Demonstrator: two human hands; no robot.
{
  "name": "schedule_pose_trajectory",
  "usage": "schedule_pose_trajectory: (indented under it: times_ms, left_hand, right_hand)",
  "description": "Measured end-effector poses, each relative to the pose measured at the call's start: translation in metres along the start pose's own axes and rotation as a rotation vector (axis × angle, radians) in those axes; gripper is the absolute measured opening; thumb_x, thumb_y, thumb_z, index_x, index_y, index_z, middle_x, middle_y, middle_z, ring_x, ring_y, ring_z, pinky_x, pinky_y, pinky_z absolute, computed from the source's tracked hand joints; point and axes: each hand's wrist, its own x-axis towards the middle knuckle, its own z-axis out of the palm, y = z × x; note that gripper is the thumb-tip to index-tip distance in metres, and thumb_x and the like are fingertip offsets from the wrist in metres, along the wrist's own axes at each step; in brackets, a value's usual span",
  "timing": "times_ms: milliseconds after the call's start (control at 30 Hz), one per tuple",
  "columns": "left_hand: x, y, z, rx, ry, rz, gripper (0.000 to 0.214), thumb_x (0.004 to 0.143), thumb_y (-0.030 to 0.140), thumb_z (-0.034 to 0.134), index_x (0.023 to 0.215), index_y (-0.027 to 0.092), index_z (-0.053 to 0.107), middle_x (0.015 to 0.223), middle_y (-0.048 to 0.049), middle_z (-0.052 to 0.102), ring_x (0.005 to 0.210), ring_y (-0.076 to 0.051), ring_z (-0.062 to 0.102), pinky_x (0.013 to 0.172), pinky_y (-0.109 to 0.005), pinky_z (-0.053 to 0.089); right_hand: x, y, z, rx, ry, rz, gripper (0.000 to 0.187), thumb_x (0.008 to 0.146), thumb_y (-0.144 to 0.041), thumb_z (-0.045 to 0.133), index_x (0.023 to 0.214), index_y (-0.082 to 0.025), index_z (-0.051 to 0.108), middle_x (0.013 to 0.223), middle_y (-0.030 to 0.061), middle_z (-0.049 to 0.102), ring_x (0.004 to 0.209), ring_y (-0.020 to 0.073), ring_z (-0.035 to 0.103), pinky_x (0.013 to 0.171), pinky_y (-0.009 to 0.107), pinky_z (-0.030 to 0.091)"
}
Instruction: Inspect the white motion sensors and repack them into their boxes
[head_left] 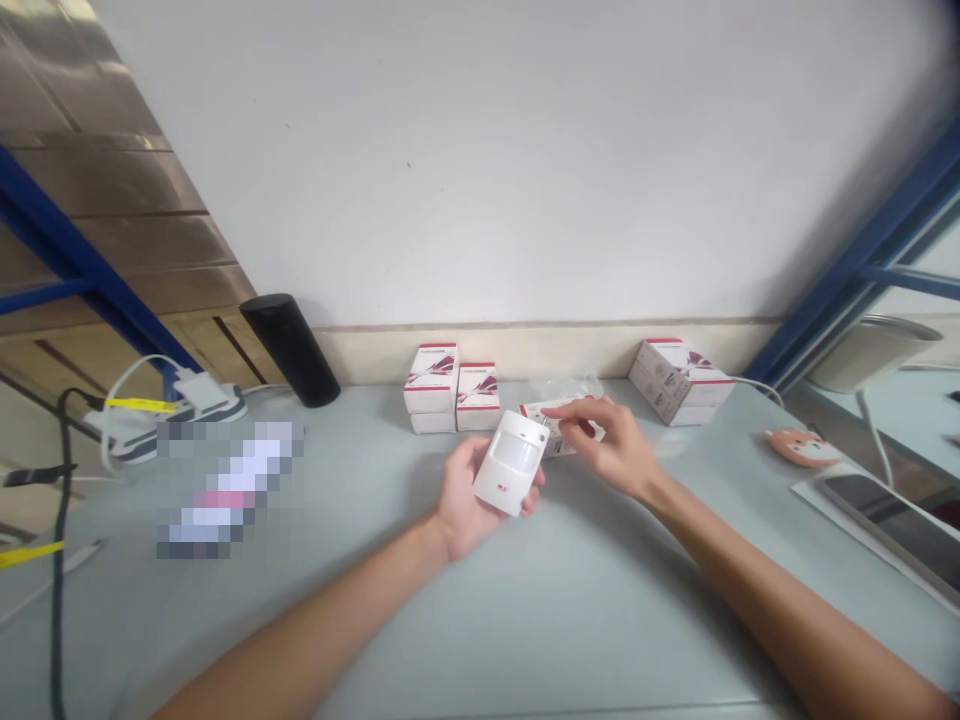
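Observation:
My left hand (468, 488) is wrapped round a white motion sensor (511, 464), which it holds tilted above the table. The sensor has a curved window on its front and small red print below. My right hand (609, 440) is at the sensor's upper right corner with thumb and index finger drawn together. A thin bit seems to show by the fingertips, too small to name. Behind the right hand lies a white and red box (559, 440), partly covered by the hand and the sensor.
White and red boxes (432, 388) stand by the wall, with more boxes (679, 382) at the right. On the left are a black cylinder (291, 350), a power strip (176, 420) and cables. A phone (892, 520) and an orange animal-shaped item (804, 447) lie at right.

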Motion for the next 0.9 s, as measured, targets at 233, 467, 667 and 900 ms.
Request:
schedule_pose_trajectory:
  times_ms: [233,467,667,900]
  left_hand:
    - [-0.001,0.0,0.002,-0.02,0.03,-0.006,0.046,0.091,0.044,0.05,0.106,0.007,0.071,0.085,-0.0185,0.071,0.063,-0.024,0.062,0.063,-0.035,0.042]
    - [-0.001,0.0,0.002,-0.04,0.027,0.011,0.047,0.091,0.044,0.051,0.11,0.006,0.071,0.085,-0.0188,0.071,0.064,-0.025,0.063,0.064,-0.035,0.043]
    - [-0.001,0.002,0.005,-0.044,0.054,0.007,0.044,0.092,0.042,0.05,0.107,0.006,0.071,0.085,-0.0195,0.072,0.064,-0.025,0.063,0.064,-0.034,0.044]
    - [-0.003,0.004,0.008,-0.025,0.064,-0.007,0.045,0.094,0.042,0.049,0.107,0.006,0.072,0.087,-0.0199,0.072,0.064,-0.026,0.063,0.065,-0.034,0.045]
  right_hand:
    - [-0.001,0.004,0.004,-0.057,-0.001,-0.022,0.033,0.088,-0.024,0.054,0.102,-0.026,0.083,0.08,-0.0005,0.077,0.064,0.0171,0.052,0.086,0.04,0.043]
    - [-0.001,0.011,0.006,-0.138,-0.018,-0.095,0.035,0.09,-0.022,0.053,0.109,-0.026,0.082,0.081,-0.0003,0.077,0.064,0.0171,0.055,0.087,0.04,0.042]
    - [0.0,0.016,0.005,-0.214,-0.06,-0.168,0.039,0.092,-0.019,0.051,0.117,-0.024,0.08,0.085,0.0009,0.078,0.067,0.0168,0.06,0.088,0.039,0.042]
    - [0.003,0.017,0.003,-0.27,-0.058,-0.232,0.038,0.092,-0.016,0.051,0.117,-0.022,0.079,0.081,0.0012,0.076,0.071,0.018,0.063,0.088,0.038,0.04]
